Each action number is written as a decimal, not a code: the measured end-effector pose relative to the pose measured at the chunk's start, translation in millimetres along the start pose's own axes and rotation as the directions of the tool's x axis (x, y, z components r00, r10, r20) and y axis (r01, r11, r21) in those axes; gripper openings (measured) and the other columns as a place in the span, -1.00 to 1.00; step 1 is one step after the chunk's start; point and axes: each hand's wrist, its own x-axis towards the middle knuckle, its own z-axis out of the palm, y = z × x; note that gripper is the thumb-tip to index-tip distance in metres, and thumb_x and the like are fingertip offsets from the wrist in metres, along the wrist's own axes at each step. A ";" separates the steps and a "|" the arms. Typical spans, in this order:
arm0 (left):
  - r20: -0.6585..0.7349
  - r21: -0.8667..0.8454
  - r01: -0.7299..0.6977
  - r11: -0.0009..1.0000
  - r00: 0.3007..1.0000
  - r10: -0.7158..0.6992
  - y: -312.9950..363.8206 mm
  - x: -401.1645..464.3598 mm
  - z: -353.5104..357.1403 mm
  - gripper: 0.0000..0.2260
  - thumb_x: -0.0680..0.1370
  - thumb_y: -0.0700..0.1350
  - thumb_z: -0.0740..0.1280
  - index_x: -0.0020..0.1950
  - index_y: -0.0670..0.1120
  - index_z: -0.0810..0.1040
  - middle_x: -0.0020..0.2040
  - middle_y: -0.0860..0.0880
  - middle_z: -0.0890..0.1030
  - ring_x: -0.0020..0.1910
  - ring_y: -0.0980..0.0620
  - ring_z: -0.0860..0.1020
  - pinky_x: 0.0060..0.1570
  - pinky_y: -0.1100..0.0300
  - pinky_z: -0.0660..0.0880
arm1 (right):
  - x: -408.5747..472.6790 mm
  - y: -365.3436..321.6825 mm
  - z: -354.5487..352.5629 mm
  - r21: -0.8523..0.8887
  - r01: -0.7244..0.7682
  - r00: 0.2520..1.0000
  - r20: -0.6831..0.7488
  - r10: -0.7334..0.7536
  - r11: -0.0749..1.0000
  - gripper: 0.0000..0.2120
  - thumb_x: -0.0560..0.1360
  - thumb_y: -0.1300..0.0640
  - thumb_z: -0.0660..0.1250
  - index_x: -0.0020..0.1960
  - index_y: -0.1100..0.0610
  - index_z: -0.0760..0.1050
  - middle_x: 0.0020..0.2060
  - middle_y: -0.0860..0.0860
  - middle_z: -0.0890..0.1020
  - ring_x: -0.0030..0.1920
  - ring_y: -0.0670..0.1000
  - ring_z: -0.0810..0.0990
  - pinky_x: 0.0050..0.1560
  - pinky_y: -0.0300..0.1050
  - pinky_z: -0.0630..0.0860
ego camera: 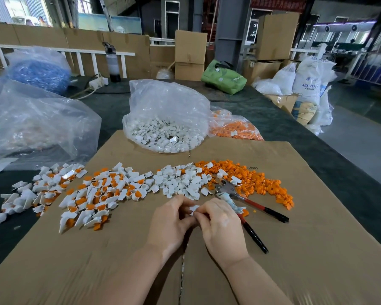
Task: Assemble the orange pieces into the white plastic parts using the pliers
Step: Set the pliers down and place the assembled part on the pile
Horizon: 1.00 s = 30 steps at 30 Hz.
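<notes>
Both hands: left hand (171, 219) and right hand (220, 227) meet at frame centre, fingertips of each pinching one small white part (195, 209) between them; whether an orange piece is already seated in it, cannot tell.
Why held so: likely lining up an insert by finger before pressing with the tool.
Pliers (249, 203): lying idle on the cardboard sheet (295, 260) at 2 o'clock of the hands, touching the right hand's knuckles; metal head, red-and-black handles splayed apart, within easy reach.
Loose orange pieces (262, 183): heap at 1–2 o'clock, small chunky plugs, matte.
Loose white parts (180, 183): pile at 12 o'clock, hollow cups with flat tabs, glossy hard plastic.
Assembled mix (86, 194): white-with-orange units spread at 9–10 o'clock, seemingly the done pile.
Supply bags: clear bag of white parts (165, 119) at 12, bag of orange pieces (235, 128) beside it at 1, crinkly film.
Counter (339, 168): dark, under the cardboard.
</notes>
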 end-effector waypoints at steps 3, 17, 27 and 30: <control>-0.027 -0.024 -0.005 1.000 1.000 0.004 0.5 0.5 -2.2 -0.73 0.36 -0.16 0.52 -0.12 0.14 0.52 -0.22 0.15 0.60 -0.20 0.27 0.55 -0.21 0.50 0.40 | 0.7 2.4 -2.9 0.116 -0.048 0.999 0.025 0.045 0.992 -0.95 0.42 0.32 0.42 -0.14 0.20 0.62 -0.22 -0.01 0.61 -0.12 -0.04 0.56 -0.06 -0.33 0.42; -0.172 0.075 0.022 0.997 0.985 -0.009 0.0 1.4 -6.0 -0.82 0.51 -0.18 0.37 0.03 0.09 0.54 -0.10 0.16 0.49 -0.16 0.25 0.46 -0.18 0.59 0.30 | 0.0 4.2 -1.3 0.053 -0.053 0.997 -0.045 0.055 0.997 -0.88 0.42 0.36 0.40 -0.10 0.19 0.63 -0.19 -0.02 0.61 -0.11 -0.06 0.55 -0.03 -0.38 0.39; -0.340 0.244 0.249 0.937 0.927 -0.158 -25.5 17.3 -41.3 -0.76 0.55 -0.31 0.23 0.18 -0.16 0.57 0.09 -0.04 0.36 0.19 -0.06 0.42 0.24 0.22 0.31 | 13.9 37.4 -21.1 -0.075 -0.241 0.962 -0.153 0.228 0.968 -0.85 0.46 0.41 0.32 -0.08 0.24 0.62 -0.18 0.06 0.61 -0.09 0.08 0.53 -0.05 -0.19 0.36; -0.392 0.269 0.299 0.915 0.902 -0.180 -29.0 20.0 -45.7 -0.75 0.55 -0.30 0.24 0.20 -0.20 0.56 0.21 -0.12 0.35 0.25 -0.06 0.34 0.26 0.26 0.22 | 22.9 56.6 -33.4 -0.198 -0.338 0.941 -0.106 0.323 0.920 -0.78 0.48 0.41 0.26 0.02 0.23 0.60 -0.09 0.09 0.59 0.01 0.11 0.50 0.00 -0.20 0.28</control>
